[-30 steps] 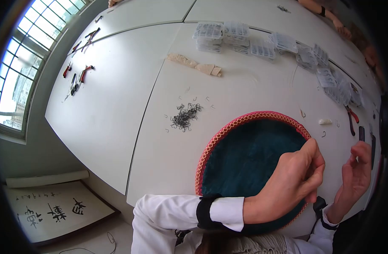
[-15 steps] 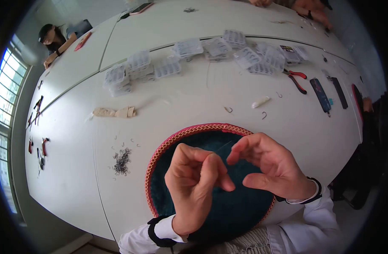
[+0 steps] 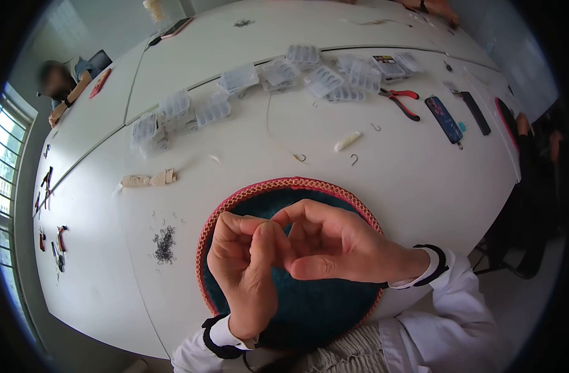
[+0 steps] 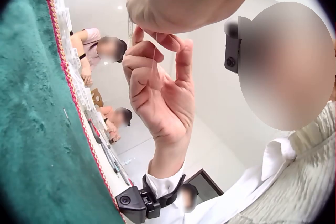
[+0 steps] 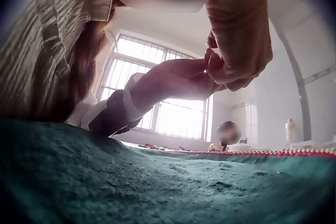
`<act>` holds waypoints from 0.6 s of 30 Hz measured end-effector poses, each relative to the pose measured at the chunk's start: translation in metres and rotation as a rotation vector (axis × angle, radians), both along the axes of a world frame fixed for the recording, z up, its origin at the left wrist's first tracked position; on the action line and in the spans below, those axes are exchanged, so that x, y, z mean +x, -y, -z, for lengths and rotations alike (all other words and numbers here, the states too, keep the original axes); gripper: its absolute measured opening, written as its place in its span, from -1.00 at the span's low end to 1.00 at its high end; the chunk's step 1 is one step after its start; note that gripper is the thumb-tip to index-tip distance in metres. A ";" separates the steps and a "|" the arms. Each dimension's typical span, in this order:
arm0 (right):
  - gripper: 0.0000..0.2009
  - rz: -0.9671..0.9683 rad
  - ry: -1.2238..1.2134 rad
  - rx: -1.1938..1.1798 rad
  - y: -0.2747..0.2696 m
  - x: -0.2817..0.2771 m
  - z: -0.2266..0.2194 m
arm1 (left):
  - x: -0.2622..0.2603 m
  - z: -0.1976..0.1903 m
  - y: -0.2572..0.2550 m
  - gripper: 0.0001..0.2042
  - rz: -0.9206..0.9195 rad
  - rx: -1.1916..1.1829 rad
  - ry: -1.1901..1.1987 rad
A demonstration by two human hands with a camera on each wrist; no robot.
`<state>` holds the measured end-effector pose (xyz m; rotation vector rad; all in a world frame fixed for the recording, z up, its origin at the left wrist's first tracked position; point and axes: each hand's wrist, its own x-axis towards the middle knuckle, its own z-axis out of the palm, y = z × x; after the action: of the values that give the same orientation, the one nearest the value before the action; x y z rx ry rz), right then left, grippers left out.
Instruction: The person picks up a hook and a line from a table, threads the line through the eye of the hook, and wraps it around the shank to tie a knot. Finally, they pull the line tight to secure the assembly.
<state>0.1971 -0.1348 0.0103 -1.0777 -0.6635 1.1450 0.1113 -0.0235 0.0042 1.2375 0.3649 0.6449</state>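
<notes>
Above the dark green round mat (image 3: 315,311), my two hands meet in the head view. My left hand (image 3: 247,273) pinches between thumb and index finger a small thing that the fingertips hide. A thin clear line (image 4: 155,50) runs down from there in the left wrist view, in front of my right hand (image 3: 340,242). That right hand has its index fingertip right at the left hand's pinch, the thumb set apart and the other fingers bent. The mat has a red and gold braided rim (image 3: 234,198). Past it lie loose fish hooks (image 3: 354,160).
A pile of dark hooks (image 3: 165,244) lies left of the mat, near a beige cloth roll (image 3: 149,179). Farther back are clear plastic boxes (image 3: 238,79), red-handled pliers (image 3: 401,102) and a phone (image 3: 444,119). Another person (image 3: 60,84) sits at the far left.
The head view has swung to the right. My right hand, apart from the left a second ago, has come in until its fingertips meet the left hand's. The left hand keeps its pinch.
</notes>
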 end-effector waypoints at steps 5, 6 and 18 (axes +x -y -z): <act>-0.69 0.064 0.040 -0.097 0.000 0.003 -0.004 | -0.005 0.000 -0.004 -0.92 0.079 -0.123 0.046; -0.69 0.059 0.043 -0.102 0.000 0.002 -0.003 | -0.006 0.001 -0.006 -0.94 0.128 -0.158 0.092; -0.91 0.480 0.851 0.035 0.003 -0.007 -0.006 | -0.013 -0.009 -0.005 -0.94 0.120 0.012 0.052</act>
<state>0.1901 -0.1381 0.0167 -1.5932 -0.9937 0.2219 0.0983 -0.0187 0.0137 1.2413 0.2417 0.5761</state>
